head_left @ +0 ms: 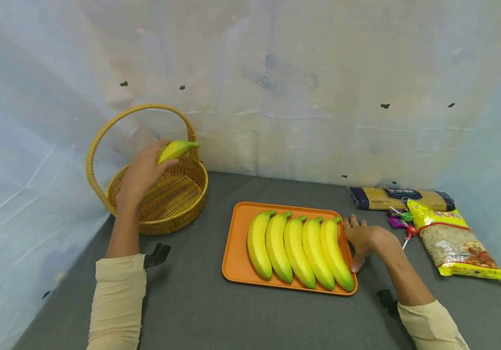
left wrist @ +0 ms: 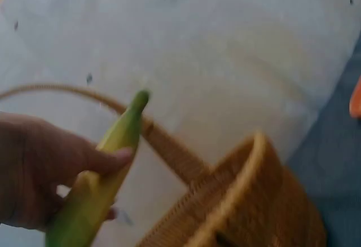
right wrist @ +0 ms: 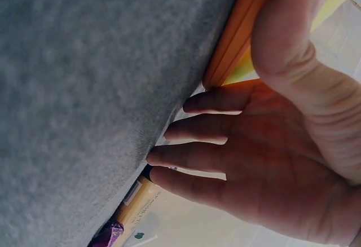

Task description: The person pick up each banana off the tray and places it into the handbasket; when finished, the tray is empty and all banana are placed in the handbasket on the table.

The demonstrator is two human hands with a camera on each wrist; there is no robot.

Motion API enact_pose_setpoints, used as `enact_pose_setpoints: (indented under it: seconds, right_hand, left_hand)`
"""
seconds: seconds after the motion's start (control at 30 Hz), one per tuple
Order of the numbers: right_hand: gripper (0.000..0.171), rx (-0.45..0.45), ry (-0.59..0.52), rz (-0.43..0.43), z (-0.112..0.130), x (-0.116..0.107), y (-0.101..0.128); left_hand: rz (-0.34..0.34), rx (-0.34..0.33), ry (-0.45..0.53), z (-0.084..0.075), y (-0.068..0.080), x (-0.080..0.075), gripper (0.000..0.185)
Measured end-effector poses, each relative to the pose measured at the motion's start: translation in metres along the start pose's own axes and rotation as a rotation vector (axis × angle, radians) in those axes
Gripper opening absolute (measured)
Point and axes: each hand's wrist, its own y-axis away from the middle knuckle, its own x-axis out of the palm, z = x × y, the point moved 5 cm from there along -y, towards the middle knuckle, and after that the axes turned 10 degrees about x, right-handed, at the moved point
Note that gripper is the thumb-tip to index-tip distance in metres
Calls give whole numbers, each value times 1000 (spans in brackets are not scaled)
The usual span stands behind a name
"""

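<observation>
My left hand (head_left: 143,175) grips a yellow-green banana (head_left: 176,149) above the wicker basket (head_left: 189,204), under its arched handle (head_left: 114,119). In the left wrist view the banana (left wrist: 104,171) lies between thumb and fingers, its stem pointing up past the handle (left wrist: 169,145). An orange tray (head_left: 234,243) holds several bananas (head_left: 296,245) side by side. My right hand (head_left: 361,238) rests on the table against the tray's right edge, fingers relaxed; the right wrist view shows the fingers (right wrist: 197,162) touching the grey surface beside the tray rim (right wrist: 237,32).
A spaghetti pack (head_left: 401,198), a yellow bag of cereal (head_left: 453,240) and lollipops (head_left: 403,221) lie at the right. A pale sheet wall stands behind and on both sides. Grey table surface (head_left: 189,301) stretches in front of the tray.
</observation>
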Motion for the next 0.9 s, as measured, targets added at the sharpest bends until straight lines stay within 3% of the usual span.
enact_pose_setpoints:
  seconds: [0.13,0.3,0.37,0.47,0.53,0.6,0.77,0.9]
  right_hand:
    - [138,12,1,-1,-4,2,1]
    - [137,13,-4,-3,-10,5,-1]
    - [147,0,-3,-12,-25,15,-22]
    - [151,5,-7,1,-30,17,-24]
    - [152,4,-17,5,-29,17,-20]
    - [144,18,-27,17,-16,8,2]
    - [138,11,-41,-6,-11,6,8]
    - [137,10,-57,-4,-10,6,7]
  left_hand:
    - [18,-134,-63,27,3,4,60]
    - [60,-283,-49,55,11,17,72]
    - [58,-307,-72,64,14,24,68]
    - [46,-306,-129,72,16,32,54]
    - [44,-320,-164,76,14,36,41]
    - [72,-374,-191,79,13,36,35]
    - [173,-499,-179,93,16,38,49]
    - [190,-436,-181,94,18,37,69]
